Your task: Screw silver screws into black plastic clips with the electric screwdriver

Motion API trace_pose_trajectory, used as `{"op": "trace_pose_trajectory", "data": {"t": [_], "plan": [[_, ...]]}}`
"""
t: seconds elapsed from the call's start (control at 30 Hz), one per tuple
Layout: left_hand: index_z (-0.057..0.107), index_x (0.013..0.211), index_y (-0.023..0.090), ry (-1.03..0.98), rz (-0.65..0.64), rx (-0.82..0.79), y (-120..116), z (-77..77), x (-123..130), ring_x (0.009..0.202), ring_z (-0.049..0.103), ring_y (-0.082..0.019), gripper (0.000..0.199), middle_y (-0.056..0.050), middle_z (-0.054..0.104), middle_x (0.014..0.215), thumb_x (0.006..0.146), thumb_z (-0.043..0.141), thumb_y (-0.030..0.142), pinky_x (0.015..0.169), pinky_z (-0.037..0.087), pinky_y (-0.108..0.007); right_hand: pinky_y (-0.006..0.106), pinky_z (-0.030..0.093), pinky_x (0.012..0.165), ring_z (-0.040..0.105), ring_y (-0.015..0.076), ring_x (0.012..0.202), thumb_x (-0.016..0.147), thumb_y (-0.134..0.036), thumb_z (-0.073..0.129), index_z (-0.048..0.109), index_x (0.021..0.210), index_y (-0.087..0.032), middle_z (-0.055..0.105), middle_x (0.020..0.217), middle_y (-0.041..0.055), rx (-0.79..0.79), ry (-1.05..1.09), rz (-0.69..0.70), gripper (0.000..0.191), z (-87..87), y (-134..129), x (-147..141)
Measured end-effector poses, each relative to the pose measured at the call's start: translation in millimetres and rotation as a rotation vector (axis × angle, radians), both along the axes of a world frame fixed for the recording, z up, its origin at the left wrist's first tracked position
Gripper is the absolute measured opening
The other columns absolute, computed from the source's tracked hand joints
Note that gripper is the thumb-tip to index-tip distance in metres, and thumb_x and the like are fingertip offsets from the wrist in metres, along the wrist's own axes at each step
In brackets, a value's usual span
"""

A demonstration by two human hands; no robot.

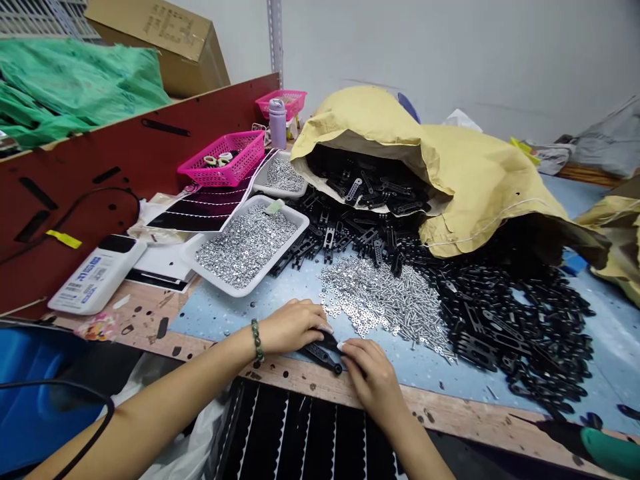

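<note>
The black part (320, 357) is at the near side of the bench, by the boundary of the blue mat (240, 319) and the wood-patterned front edge (440, 419). The left hand (295, 327) is nearly closed, its bent fingers gripping the part from above; the right hand (373, 373) is partly curled, fingertips and thumb pinching the part's right end.

Bare mat extends left of the left hand up to the white tray, and a narrow strip runs right of the right hand along the front edge. Beyond the hands, the loose silver screws and nuts (395, 300) limit the room; a heap of black parts (530, 340) bounds the right.

Containers: the white tray (233, 291) holds small silver hardware, as does a second tray (303, 192) behind it. A pink basket (215, 175) holds scissors (217, 161). An open paper sack (375, 113) lies on its side, containing black parts.
</note>
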State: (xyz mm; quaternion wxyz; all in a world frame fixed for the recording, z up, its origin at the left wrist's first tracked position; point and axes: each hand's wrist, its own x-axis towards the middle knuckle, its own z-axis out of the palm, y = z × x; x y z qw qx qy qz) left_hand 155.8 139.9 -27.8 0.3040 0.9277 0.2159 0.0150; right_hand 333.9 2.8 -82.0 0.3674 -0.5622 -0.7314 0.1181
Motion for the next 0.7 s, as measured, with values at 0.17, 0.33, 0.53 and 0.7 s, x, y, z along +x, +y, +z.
{"op": "trace_pose_trajectory", "data": {"t": [0.17,0.33,0.53,0.7], "plan": [[0.068,0.1,0.027,0.008,-0.017,0.028,5.4,6.4,9.6,0.097,0.057,-0.02,0.016,0.001,0.068,0.1,0.088,0.059,0.019,0.084,0.036,-0.033,0.034,0.052,0.077,0.061,0.02,0.09,0.09,-0.016,0.049,0.058,0.102,-0.022,0.063,0.094,0.0078,-0.006,0.08,-0.033,0.016,-2.2,-1.0,2.2],[0.069,0.097,0.029,0.03,-0.097,0.095,10.2,13.1,16.3,0.095,0.055,-0.02,0.017,0.001,0.068,0.096,0.087,0.06,0.019,0.082,0.033,-0.033,0.035,0.052,0.076,0.061,0.02,0.087,0.09,-0.015,0.048,0.057,0.101,-0.022,0.063,0.091,0.0073,0.009,0.046,-0.033,0.015,-1.7,-1.8,0.8],[0.069,0.097,0.03,0.032,-0.085,0.065,9.2,5.9,14.9,0.095,0.056,-0.02,0.016,0.002,0.068,0.097,0.088,0.06,0.022,0.081,0.035,-0.032,0.035,0.052,0.073,0.062,0.0201,0.084,0.09,-0.016,0.048,0.059,0.098,-0.022,0.064,0.088,0.0067,-0.01,0.029,-0.018,0.015,-3.2,-1.2,-0.4],[0.069,0.1,0.028,0.028,-0.022,0.013,7.4,1.9,7.9,0.096,0.058,-0.019,0.016,0.001,0.068,0.1,0.089,0.059,0.023,0.083,0.037,-0.032,0.037,0.053,0.076,0.061,0.0205,0.087,0.09,-0.013,0.047,0.058,0.105,-0.023,0.065,0.094,0.0076,-0.003,0.008,-0.012,0.021,-0.5,1.9,-0.4]]}}
